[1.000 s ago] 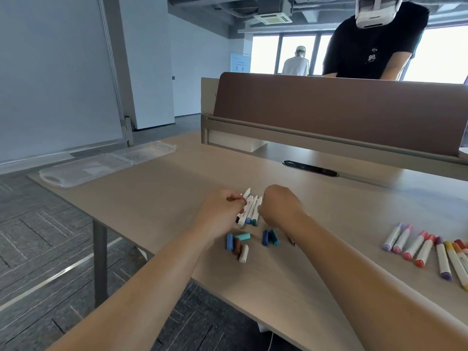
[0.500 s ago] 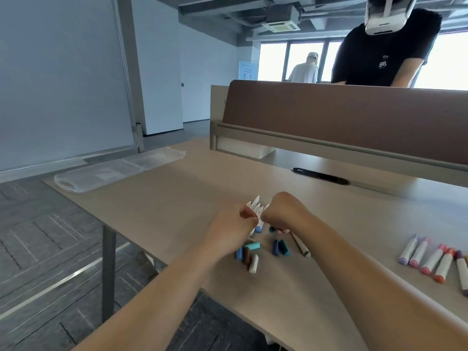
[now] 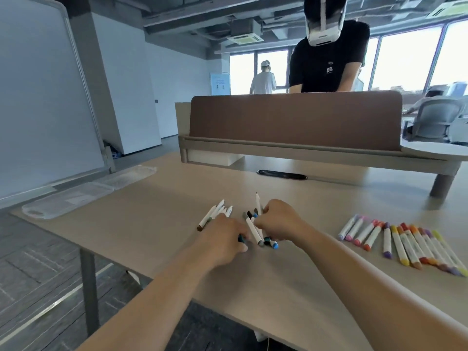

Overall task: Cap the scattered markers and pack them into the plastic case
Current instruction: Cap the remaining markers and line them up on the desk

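Note:
My left hand (image 3: 222,236) is curled over the table and pinches a small dark teal cap (image 3: 241,238). My right hand (image 3: 278,221) sits close beside it and grips a white marker (image 3: 258,205) whose dark tip points up and away. Between the two hands lie a few more white markers (image 3: 253,229), with loose blue and dark caps (image 3: 273,243) at their near ends. Several uncapped white markers (image 3: 217,214) fan out just beyond my left hand. The clear plastic case (image 3: 76,196) lies open at the table's far left corner.
A row of several capped markers (image 3: 405,241) in pink, orange, yellow and purple lies to the right. A brown divider panel (image 3: 291,120) runs along the back of the wooden table (image 3: 164,211), with a person standing behind it. The table's front edge is near my forearms.
The marker pile has split: one group now lies beyond my left hand, another between my hands. My right hand has raised one white marker, and my left hand has dropped toward the caps.

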{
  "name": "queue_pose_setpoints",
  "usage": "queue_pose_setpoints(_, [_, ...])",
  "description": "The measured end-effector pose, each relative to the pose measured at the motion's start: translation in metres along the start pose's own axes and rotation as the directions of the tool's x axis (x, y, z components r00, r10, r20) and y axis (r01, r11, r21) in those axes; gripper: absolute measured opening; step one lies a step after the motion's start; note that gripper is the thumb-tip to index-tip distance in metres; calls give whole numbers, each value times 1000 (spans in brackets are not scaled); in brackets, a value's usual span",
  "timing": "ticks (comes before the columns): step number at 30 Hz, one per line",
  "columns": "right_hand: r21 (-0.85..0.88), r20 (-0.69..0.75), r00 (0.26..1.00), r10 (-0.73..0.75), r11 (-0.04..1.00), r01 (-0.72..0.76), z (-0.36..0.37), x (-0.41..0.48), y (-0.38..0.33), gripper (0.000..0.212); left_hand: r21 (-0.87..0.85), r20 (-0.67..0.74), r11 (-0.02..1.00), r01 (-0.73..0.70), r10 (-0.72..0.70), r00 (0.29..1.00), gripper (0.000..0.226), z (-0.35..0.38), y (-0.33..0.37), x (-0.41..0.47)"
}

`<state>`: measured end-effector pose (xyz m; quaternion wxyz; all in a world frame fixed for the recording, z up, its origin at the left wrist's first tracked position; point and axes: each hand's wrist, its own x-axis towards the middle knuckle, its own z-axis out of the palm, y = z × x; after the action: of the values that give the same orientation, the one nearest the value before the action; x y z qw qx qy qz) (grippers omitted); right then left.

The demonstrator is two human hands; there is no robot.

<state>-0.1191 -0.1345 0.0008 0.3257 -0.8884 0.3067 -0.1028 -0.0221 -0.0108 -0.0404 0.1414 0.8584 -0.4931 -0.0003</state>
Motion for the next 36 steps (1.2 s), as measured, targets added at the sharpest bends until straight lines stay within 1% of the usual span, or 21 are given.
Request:
queue_pose_setpoints(3, [-3, 17, 1000, -14, 1000, 14, -2, -9, 7, 17, -11, -60, 1000, -17, 17, 998, 12, 5, 4, 1])
queue_pose_setpoints(5, [8, 22, 999, -29, 1000, 29, -3, -14, 8, 17, -59, -101, 998, 0, -6, 995, 10, 3, 8, 1])
queue_pose_setpoints(6, [9, 25, 999, -40, 999, 40, -4, -17, 7, 18, -122, -127, 992, 24, -40, 991, 15, 1, 11, 0])
queue_pose_setpoints(7, [15, 33, 998, -50, 999, 49, -5, -19, 7, 19, -235, -157, 970, 56, -94, 983, 21, -4, 12, 0])
queue_pose_setpoints(8, [33, 53, 997, -59, 998, 57, -6, -22, 8, 16, -416, -175, 904, 102, -190, 966, 25, -10, 15, -2])
queue_pose_setpoints(9, [50, 86, 994, -69, 997, 65, -6, -25, 8, 12, -609, -172, 780, 143, -306, 937, 27, -15, 18, -3])
queue_pose_setpoints(10, [63, 123, 988, -88, 995, 80, -6, -29, 9, 12, -761, -127, 624, 177, -411, 903, 28, -19, 19, -4])
queue_pose_setpoints(11, [74, 157, 982, -109, 992, 99, -6, -32, 10, 16, -862, -57, 467, 197, -475, 878, 28, -23, 20, -6])
queue_pose_setpoints(12, [85, 187, 973, -132, 989, 118, -5, -36, 11, 19, -911, 4, 354, 212, -506, 862, 28, -25, 20, -8])
queue_pose_setpoints(13, [89, 210, 965, -154, 986, 138, -4, -40, 10, 21, -935, 47, 277, 222, -524, 851, 29, -25, 18, -9])
queue_pose_setpoints(14, [76, 223, 958, -178, 983, 165, -4, -44, 8, 21, -942, 66, 245, 228, -533, 844, 29, -24, 14, -9])
queue_pose_setpoints(16, [12, 238, 947, -214, 976, 218, -3, -48, 5, 23, -948, 56, 228, 221, -563, 824, 30, -24, 8, -11])
queue_pose_setpoints(19, [-23, 251, 941, -225, 971, 238, 1, -51, 2, 25, -953, 37, 221, 209, -598, 801, 30, -30, 5, -19])
queue_pose_setpoints(22, [-24, 256, 936, -240, 967, 254, 3, -52, 0, 25, -943, 17, 254, 216, -610, 792, 33, -34, 6, -28])
queue_pose_setpoints(29, [-69, 288, 925, -246, 959, 276, 9, -52, -9, 24, -943, -6, 267, 198, -609, 793, 27, -41, 5, -36])
queue_pose_setpoints(33, [-81, 280, 928, -247, 957, 279, 11, -54, -12, 23, -917, -20, 332, 219, -588, 808, 27, -42, 4, -39])
queue_pose_setpoints(36, [-56, 276, 931, -240, 963, 265, 11, -53, -14, 19, -885, -40, 404, 230, -559, 828, 28, -44, 3, -42])
